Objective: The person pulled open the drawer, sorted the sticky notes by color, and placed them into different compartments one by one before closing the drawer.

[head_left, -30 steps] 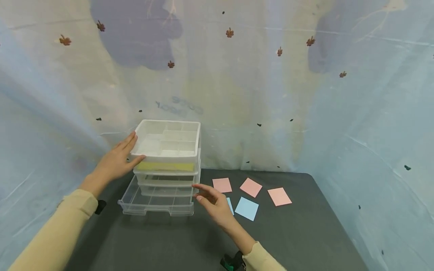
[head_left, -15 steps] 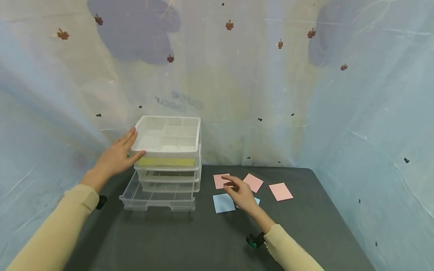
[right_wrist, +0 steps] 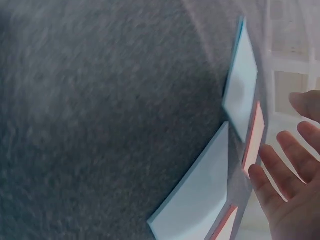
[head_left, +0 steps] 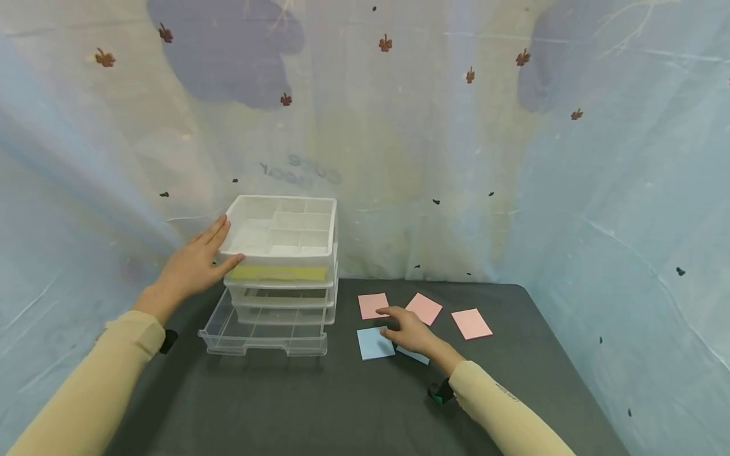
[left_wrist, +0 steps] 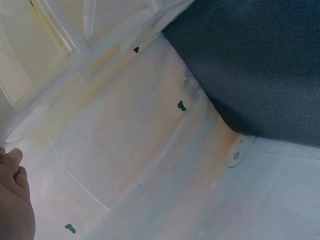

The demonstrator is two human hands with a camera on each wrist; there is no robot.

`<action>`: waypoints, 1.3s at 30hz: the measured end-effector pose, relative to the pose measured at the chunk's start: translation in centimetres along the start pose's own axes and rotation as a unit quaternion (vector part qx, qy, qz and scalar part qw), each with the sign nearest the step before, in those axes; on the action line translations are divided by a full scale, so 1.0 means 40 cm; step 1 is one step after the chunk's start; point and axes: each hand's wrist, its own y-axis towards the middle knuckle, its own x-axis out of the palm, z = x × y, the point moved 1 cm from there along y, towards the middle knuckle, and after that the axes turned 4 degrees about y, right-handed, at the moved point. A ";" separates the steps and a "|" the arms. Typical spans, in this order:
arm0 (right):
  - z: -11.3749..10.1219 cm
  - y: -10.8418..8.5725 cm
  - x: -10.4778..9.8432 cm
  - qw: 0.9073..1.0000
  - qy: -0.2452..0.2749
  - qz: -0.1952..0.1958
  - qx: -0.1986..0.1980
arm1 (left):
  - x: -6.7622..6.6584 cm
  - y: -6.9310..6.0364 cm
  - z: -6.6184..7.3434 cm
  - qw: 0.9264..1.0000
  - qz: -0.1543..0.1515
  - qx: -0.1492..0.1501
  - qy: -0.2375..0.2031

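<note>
In the head view my left hand point(head_left: 191, 272) rests against the left side of a clear plastic drawer unit point(head_left: 276, 261), its fingers straight along the white compartment tray on top. The bottom drawer point(head_left: 259, 344) is pulled out and see-through; something yellow point(head_left: 279, 273) shows in the upper drawer. My right hand point(head_left: 412, 332) hovers above the sticky note pads, fingers loosely extended and holding nothing. Beneath it, a blue pad point(head_left: 373, 345) lies at its left, and a second blue pad point(head_left: 413, 356) is partly hidden by it. A pink pad point(head_left: 372, 305) lies just past its fingertips.
Two more pink pads, a middle one point(head_left: 424, 308) and a right one point(head_left: 471, 323), lie on the dark table point(head_left: 296, 405). A patterned curtain point(head_left: 393, 158) hangs behind the table and along both sides.
My right hand has moved from beside the drawer unit rightward to over the sticky note pads, then dropped slightly. My left hand has stayed on the unit.
</note>
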 end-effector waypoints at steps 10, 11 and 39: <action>0.018 0.017 0.015 0.990 -0.128 -0.049 -0.032 | 0.007 -0.002 -0.002 1.000 0.006 0.004 -0.003; 0.018 0.017 0.016 0.989 -0.132 -0.052 -0.034 | 0.006 -0.002 -0.001 1.000 0.006 0.004 -0.003; 0.032 0.016 0.023 0.984 -0.157 -0.078 -0.045 | -0.001 -0.005 0.006 1.000 -0.006 -0.005 -0.004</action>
